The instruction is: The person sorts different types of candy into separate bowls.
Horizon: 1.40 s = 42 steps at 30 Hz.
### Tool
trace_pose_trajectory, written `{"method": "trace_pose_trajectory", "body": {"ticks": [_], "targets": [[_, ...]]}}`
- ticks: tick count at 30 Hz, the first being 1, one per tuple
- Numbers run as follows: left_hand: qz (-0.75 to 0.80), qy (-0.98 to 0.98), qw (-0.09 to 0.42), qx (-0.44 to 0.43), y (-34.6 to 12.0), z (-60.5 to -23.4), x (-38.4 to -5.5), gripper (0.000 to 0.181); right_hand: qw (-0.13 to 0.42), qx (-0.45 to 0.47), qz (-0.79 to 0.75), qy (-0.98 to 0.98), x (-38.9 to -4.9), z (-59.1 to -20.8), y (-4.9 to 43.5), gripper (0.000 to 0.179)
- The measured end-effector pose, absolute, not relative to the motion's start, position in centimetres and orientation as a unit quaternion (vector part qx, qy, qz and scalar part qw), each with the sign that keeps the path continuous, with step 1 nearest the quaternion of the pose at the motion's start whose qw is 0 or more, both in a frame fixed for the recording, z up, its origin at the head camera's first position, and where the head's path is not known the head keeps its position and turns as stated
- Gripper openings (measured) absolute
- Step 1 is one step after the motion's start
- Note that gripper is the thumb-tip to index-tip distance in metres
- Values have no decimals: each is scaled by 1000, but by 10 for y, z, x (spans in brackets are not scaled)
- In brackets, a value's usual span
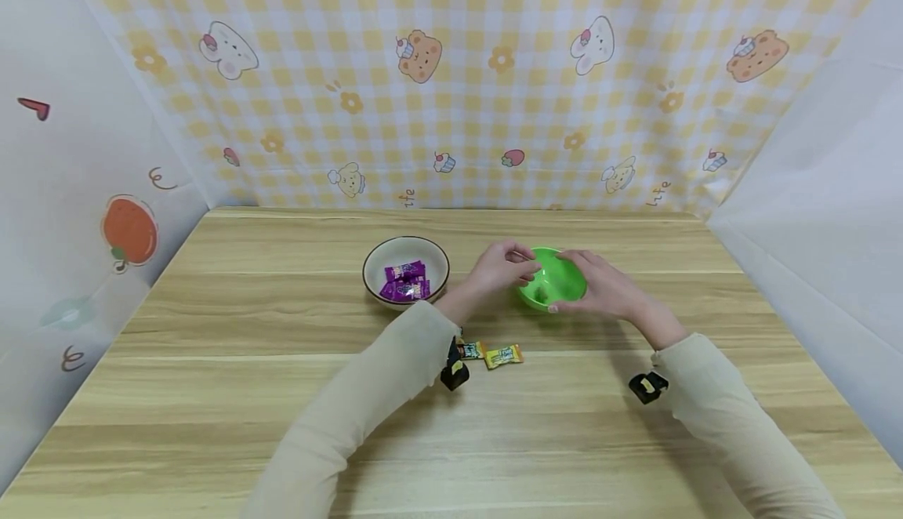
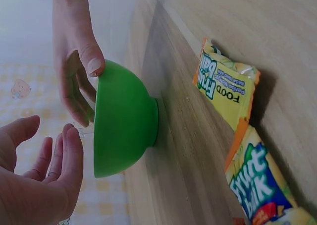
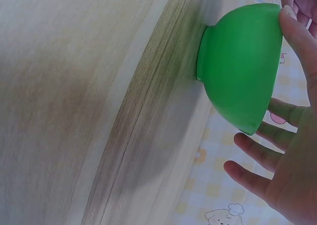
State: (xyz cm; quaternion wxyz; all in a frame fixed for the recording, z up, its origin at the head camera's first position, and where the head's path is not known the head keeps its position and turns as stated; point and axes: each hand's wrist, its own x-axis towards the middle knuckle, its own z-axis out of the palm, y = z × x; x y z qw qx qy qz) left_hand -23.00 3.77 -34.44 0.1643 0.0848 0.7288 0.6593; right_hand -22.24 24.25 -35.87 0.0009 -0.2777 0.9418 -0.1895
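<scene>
Green bowl [image 1: 564,272] upright on wood-grain table [image 1: 247,331], right of dark-rimmed bowl [image 1: 379,266] of purple packets [image 1: 407,292]. My right hand [image 1: 600,284] grips its rim, thumb near, fingers spread beyond. My left hand [image 1: 502,266] hovers at left, thumb parted from bent fingers. Yellow candy packets [image 1: 503,357] lie nearer.

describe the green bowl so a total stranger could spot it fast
On the table, look toward the far edge, where a white bowl holds purple packets. Right of it stands the green bowl, with the right hand touching its rim. Its plain green wall and smaller size set it apart from the white one.
</scene>
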Motion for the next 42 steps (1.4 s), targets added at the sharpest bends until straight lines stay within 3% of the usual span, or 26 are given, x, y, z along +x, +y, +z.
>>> {"method": "trace_pose_trajectory", "body": {"ticks": [11, 23, 30, 42], "targets": [[629, 737, 227, 97, 4, -342, -216, 26, 5, -274, -191, 942, -223, -358, 242, 92], [537, 782, 267, 168, -11, -371, -183, 27, 13, -269, -187, 945, -220, -358, 243, 94], [503, 806, 257, 178, -9, -384, -178, 26, 10, -271, -189, 944, -221, -358, 242, 94], [428, 847, 194, 246, -3, -390, -168, 24, 11, -269, -188, 945, -221, -358, 242, 95]]}}
